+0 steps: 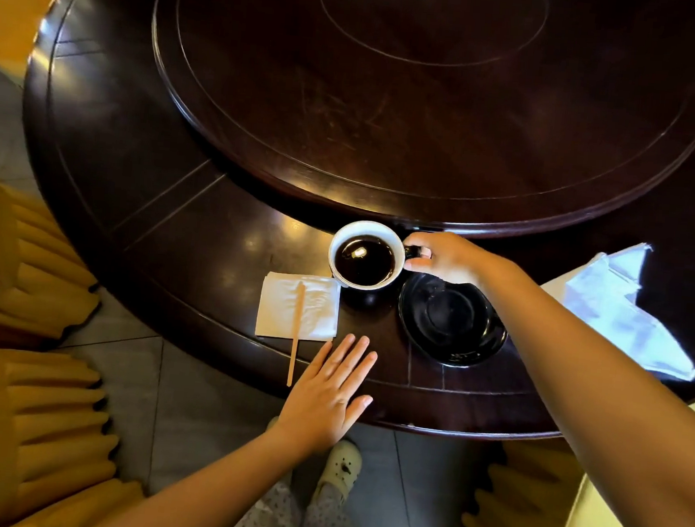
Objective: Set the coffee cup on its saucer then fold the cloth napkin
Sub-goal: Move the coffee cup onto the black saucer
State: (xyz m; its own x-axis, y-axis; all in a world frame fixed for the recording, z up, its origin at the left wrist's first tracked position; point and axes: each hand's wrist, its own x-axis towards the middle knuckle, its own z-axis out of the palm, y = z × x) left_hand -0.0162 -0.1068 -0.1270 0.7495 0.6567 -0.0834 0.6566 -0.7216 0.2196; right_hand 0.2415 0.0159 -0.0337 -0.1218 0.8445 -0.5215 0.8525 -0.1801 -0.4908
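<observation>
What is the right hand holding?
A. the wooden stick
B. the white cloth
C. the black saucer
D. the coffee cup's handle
D: the right hand pinches the coffee cup by its handle, while the saucer beside it is empty and the stirrer lies on the paper napkin, untouched.

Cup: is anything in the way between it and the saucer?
No, nothing visible. The saucer is empty and lies right beside the cup, with only bare table between them. The right hand holds the cup's handle.
</observation>
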